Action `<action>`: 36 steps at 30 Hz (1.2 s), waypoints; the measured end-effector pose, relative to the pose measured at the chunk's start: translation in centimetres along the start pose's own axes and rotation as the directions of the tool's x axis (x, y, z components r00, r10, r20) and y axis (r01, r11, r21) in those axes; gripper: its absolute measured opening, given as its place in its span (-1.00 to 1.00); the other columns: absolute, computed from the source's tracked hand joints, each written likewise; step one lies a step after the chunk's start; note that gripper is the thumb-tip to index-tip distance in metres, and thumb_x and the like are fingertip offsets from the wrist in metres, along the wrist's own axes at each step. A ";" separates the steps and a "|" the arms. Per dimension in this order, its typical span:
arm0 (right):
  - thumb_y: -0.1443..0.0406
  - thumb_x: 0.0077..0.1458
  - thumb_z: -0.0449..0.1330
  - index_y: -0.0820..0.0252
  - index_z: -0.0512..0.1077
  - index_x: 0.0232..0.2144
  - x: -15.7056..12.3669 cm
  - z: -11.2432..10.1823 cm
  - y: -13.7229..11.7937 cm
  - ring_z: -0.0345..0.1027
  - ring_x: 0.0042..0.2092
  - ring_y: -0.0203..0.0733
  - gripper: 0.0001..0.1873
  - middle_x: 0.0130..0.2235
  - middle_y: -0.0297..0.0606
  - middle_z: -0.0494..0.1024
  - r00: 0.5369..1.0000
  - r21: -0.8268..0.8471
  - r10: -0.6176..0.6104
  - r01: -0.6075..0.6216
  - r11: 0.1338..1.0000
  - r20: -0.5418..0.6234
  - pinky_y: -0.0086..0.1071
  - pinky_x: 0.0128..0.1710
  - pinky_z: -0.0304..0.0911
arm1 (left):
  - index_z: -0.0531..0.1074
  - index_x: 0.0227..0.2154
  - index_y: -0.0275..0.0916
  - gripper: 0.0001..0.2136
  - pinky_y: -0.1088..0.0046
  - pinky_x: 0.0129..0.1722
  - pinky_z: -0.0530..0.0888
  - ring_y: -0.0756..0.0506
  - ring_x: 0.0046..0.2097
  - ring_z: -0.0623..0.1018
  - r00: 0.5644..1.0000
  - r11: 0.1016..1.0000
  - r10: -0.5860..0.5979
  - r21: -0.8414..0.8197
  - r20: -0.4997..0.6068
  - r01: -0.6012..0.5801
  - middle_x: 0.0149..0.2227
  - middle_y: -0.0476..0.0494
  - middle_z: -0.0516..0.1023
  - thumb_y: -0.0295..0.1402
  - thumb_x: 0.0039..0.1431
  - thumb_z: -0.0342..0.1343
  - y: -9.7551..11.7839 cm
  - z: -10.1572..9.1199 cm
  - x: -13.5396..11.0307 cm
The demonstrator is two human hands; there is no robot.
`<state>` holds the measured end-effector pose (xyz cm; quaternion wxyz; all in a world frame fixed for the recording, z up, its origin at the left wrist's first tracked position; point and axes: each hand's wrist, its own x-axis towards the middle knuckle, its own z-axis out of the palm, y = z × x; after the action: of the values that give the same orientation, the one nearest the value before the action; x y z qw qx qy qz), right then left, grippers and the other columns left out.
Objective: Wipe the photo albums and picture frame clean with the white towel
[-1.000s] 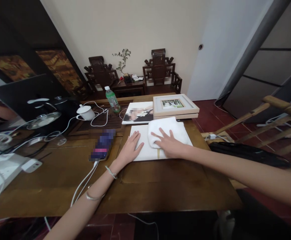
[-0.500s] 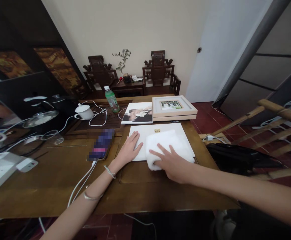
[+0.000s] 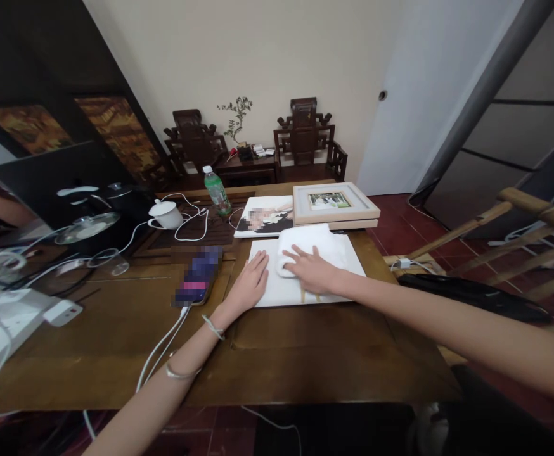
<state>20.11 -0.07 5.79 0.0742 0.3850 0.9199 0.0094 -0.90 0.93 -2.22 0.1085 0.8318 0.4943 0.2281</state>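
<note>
A white flat panel [image 3: 281, 294] lies face down on the wooden table [image 3: 115, 342]. My left hand [image 3: 248, 285] rests flat on its left edge, fingers stretched out. My right hand [image 3: 311, 271] presses flat on a folded white cloth [image 3: 300, 244] at the panel's far part, fingers spread over it. A small brownish hanger mark shows on the panel just under my right wrist.
Beyond the panel lie a photo print [image 3: 264, 216] and stacked wooden picture frames [image 3: 334, 204]. A phone [image 3: 198, 277] on a white cable sits left of my left hand. A green bottle [image 3: 217, 189], white teapot [image 3: 165, 215], power strips [image 3: 1, 329] and cables fill the left side. A bamboo chair [image 3: 519, 240] stands right.
My right hand slid the cloth toward me to the panel's near edge, then pushed it back to the far part. The left hand stayed put.
</note>
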 end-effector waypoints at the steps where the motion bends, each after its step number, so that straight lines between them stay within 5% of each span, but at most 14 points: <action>1: 0.56 -0.04 -0.02 0.27 0.26 0.14 -0.7 0.2 -0.5 -0.20 0.32 0.26 -0.36 0.33 0.05 -0.02 1.000 0.006 -0.010 0.010 1.000 0.006 0.40 0.04 0.04 | 0.18 0.21 -0.37 -0.55 -0.01 0.27 0.06 -0.22 0.34 0.08 1.000 1.000 0.003 0.001 -0.005 -0.003 0.29 -0.37 0.14 -0.33 0.33 -0.25 0.0 0.0 0.0; 7: 0.47 0.00 0.04 0.21 0.33 0.09 -5.8 1.4 -4.2 -0.21 0.32 0.22 -0.44 0.33 0.01 0.01 0.994 0.017 -0.094 0.095 0.995 -0.055 0.34 0.13 -0.07 | 0.16 0.22 -0.33 -0.56 -0.02 0.27 0.07 -0.22 0.33 0.09 1.000 1.000 0.013 -0.002 -0.011 -0.013 0.29 -0.35 0.15 -0.39 0.30 -0.23 -0.2 0.2 0.0; 11: 0.42 0.02 0.07 0.20 0.34 0.08 -7.6 1.0 -5.5 -0.21 0.32 0.21 -0.48 0.33 -0.02 0.00 0.989 0.055 -0.149 0.148 0.987 0.015 0.29 0.13 -0.03 | 0.17 0.21 -0.35 -0.55 -0.04 0.26 0.07 -0.23 0.33 0.09 1.000 1.000 0.008 0.000 -0.009 -0.008 0.29 -0.37 0.15 -0.40 0.29 -0.24 -0.1 0.0 0.0; 16: 0.46 0.03 0.01 0.18 0.34 0.07 -6.3 0.7 -4.3 -0.16 0.32 0.16 -0.47 0.31 -0.06 0.08 0.988 0.043 -0.151 0.152 0.987 -0.029 0.30 0.12 -0.01 | 0.18 0.21 -0.38 -0.55 -0.01 0.27 0.07 -0.23 0.33 0.09 1.000 1.000 -0.002 0.016 -0.004 0.002 0.29 -0.38 0.14 -0.39 0.29 -0.26 0.0 0.0 0.0; 27: 0.51 0.05 -0.04 0.23 0.27 0.12 2.4 0.2 -0.2 -0.05 0.27 0.23 -0.44 0.30 0.05 0.09 0.998 -0.021 -0.018 0.017 1.000 -0.056 0.39 0.03 0.05 | 0.15 0.22 -0.34 -0.54 0.04 0.28 0.07 -0.20 0.33 0.11 1.000 0.999 -0.009 -0.033 -0.007 0.009 0.30 -0.33 0.14 -0.32 0.32 -0.25 -0.2 -0.2 0.0; 31: 0.51 0.06 -0.03 0.25 0.27 0.13 1.8 1.1 -1.6 -0.13 0.29 0.28 -0.44 0.30 0.10 0.05 0.997 -0.039 0.004 -0.008 0.999 -0.080 0.41 0.07 -0.06 | 0.15 0.23 -0.32 -0.55 0.01 0.27 0.09 -0.20 0.33 0.11 1.000 0.999 0.010 -0.034 -0.019 -0.011 0.29 -0.32 0.15 -0.35 0.31 -0.25 -0.4 0.0 0.0; 36: 0.46 0.07 0.01 0.26 0.32 0.09 -2.5 1.0 -5.1 -0.12 0.29 0.31 -0.49 0.30 0.11 0.06 0.998 0.010 -0.037 0.037 0.999 -0.046 0.41 0.10 -0.11 | 0.15 0.22 -0.37 -0.54 0.03 0.28 0.07 -0.20 0.33 0.10 1.000 1.000 0.008 -0.009 -0.008 -0.008 0.30 -0.35 0.14 -0.35 0.32 -0.27 -0.5 0.1 0.0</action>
<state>18.38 -5.48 4.70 0.0514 0.3680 0.9283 0.0118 -1.24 1.21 -2.57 0.1092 0.8322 0.4906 0.2343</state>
